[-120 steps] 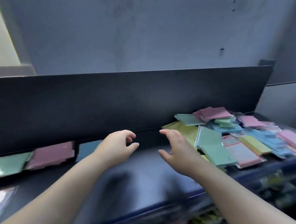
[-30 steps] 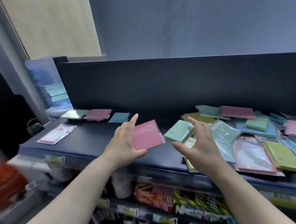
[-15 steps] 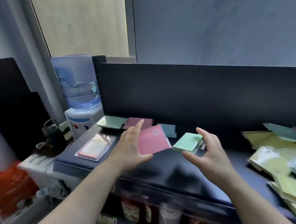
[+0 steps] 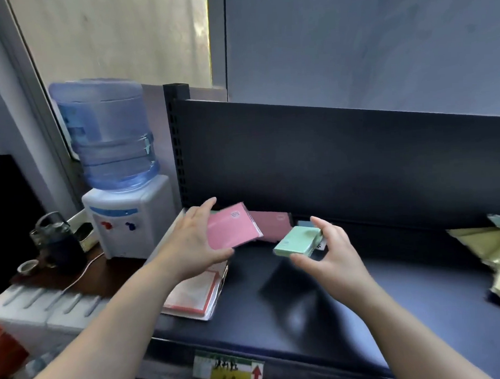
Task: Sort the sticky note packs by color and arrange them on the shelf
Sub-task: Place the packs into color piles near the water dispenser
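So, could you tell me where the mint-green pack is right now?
In the head view the mint-green pack is just right of centre, pinched in the right hand above the dark shelf, beside the pink pack in the left hand.

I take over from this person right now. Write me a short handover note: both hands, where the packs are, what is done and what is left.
Left hand: grips a pink pack in the air over the left end of the shelf.
Right hand: pinches a green pack, also in the air.
Done: a darker pink pack lies at the back, a blue pack beside it.
Left: set both held packs down by color, then sort the yellow heap at the right. A larger wrapped pack lies at the front left.
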`<state>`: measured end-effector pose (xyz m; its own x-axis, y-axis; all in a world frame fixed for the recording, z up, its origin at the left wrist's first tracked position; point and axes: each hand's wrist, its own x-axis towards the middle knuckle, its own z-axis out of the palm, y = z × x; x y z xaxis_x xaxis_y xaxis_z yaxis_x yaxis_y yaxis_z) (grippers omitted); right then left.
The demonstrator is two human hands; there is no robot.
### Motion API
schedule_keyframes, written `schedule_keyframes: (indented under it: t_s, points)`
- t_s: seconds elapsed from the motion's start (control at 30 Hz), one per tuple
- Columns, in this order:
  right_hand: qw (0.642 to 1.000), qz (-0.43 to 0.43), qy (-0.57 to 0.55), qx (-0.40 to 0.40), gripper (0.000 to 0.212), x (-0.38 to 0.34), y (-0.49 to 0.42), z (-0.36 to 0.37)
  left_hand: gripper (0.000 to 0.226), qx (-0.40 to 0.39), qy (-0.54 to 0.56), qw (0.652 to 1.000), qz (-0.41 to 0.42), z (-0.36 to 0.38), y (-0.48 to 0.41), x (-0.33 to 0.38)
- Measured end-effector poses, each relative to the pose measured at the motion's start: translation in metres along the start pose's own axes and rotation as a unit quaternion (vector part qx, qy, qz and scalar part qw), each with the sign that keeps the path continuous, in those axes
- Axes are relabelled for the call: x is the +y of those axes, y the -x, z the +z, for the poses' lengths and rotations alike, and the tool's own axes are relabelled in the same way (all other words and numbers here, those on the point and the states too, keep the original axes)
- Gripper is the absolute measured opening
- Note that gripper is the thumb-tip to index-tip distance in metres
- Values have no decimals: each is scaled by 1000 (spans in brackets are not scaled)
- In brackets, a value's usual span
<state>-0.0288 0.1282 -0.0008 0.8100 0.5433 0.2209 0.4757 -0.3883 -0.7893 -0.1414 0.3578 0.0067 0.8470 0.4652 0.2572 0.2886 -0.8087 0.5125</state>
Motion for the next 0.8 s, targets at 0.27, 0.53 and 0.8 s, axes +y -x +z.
schedule_keyframes:
  t_s: [0.27, 0.53, 0.8]
  points:
    - [998, -23, 19, -63, 81, -33, -44, 59, 105, 73, 21, 995, -71, -29, -3, -34]
    - [992, -80, 57, -77, 74, -66, -73, 119, 106, 104, 3, 986, -127, -53, 14, -73]
    - [978, -52, 167, -111, 80, -56, -82, 115, 106, 76, 7, 993, -94, -49, 8, -64]
